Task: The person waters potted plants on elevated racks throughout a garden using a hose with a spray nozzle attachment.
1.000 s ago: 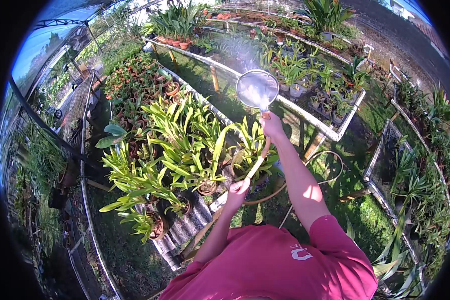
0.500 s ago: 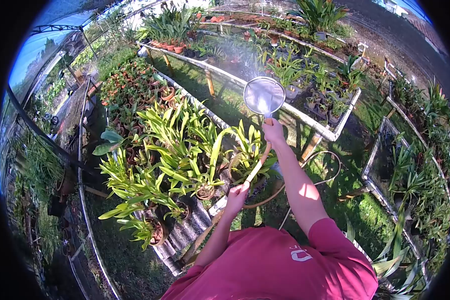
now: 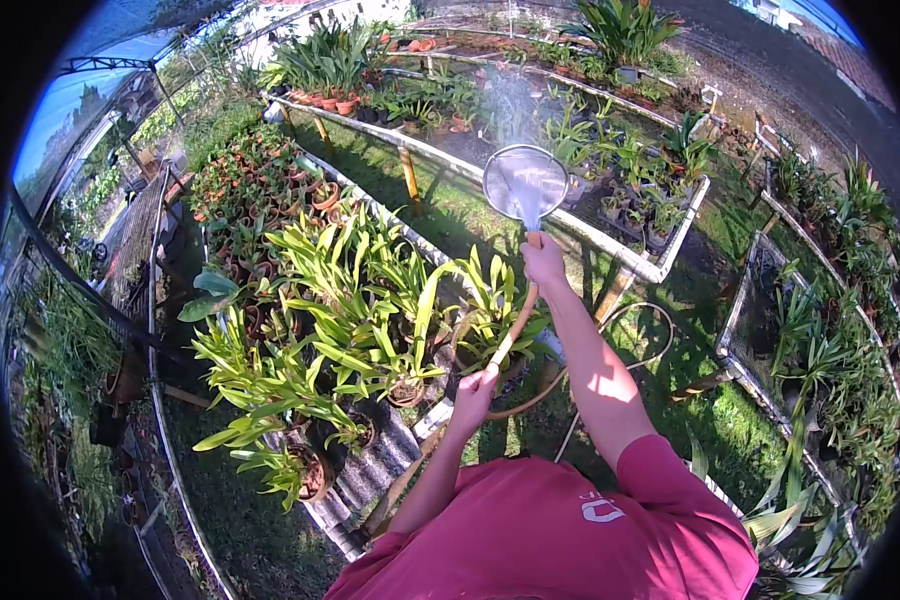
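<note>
My right hand [image 3: 543, 262] is closed around the tan hose [image 3: 518, 325] just below a wide, round watering head [image 3: 526, 183]. Water shows white inside the head, and a fine spray [image 3: 513, 105] leaves its far side over the back bench. Lower down the same hose, near my chest, my left hand [image 3: 473, 397] grips it with wrapped fingers. Long-leaved potted plants [image 3: 345, 310] stand just left of the hose, close to my left hand. Behind the watering head are the pale edge of the bench [image 3: 440, 153] and green potted plants [image 3: 620, 165].
Low plants in terracotta pots [image 3: 260, 180] fill the bench at the left. The hose loops [image 3: 670, 330] over grass at the right. Another planted bench [image 3: 820, 370] runs along the right side. A dark curved pipe [image 3: 90, 295] crosses the left.
The view has shifted slightly, so benches and plants sit a little further left. The spray plume now appears more to the right and straighter above the head. Both hands keep their hold.
</note>
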### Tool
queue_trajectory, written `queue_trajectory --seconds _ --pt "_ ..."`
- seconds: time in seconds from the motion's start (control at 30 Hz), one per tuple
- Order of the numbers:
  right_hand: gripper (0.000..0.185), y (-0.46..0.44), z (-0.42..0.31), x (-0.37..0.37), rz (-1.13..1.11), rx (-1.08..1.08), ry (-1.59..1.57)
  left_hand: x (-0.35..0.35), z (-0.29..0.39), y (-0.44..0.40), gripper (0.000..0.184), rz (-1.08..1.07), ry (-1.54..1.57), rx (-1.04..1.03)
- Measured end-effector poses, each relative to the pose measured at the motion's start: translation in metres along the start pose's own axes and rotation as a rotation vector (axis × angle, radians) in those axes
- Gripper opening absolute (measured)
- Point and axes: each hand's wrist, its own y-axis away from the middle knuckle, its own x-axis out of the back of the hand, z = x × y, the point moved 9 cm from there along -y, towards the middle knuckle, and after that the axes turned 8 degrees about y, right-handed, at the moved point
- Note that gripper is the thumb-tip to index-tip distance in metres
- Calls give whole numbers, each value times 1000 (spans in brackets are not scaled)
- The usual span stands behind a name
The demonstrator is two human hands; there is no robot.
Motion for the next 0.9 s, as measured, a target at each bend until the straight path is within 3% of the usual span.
queue_trajectory --seconds 0.33,0.43,0.6,0.7,0.9 --pt "33 -2 -7 -28 -98 -1 78 4 3 3 42 2 62 16" --pt "34 -3 -3 -19 26 14 10 12 -2 -1 42 41 73 26" --pt "34 -8 -8 -13 34 27 1 9 4 -7 45 35 29 -6" --pt "33 -10 -12 -13 39 30 16 6 -5 -12 33 -27 95 12" --pt "32 -9 -9 -16 55 33 20 9 -2 -11 31 -40 105 -7"
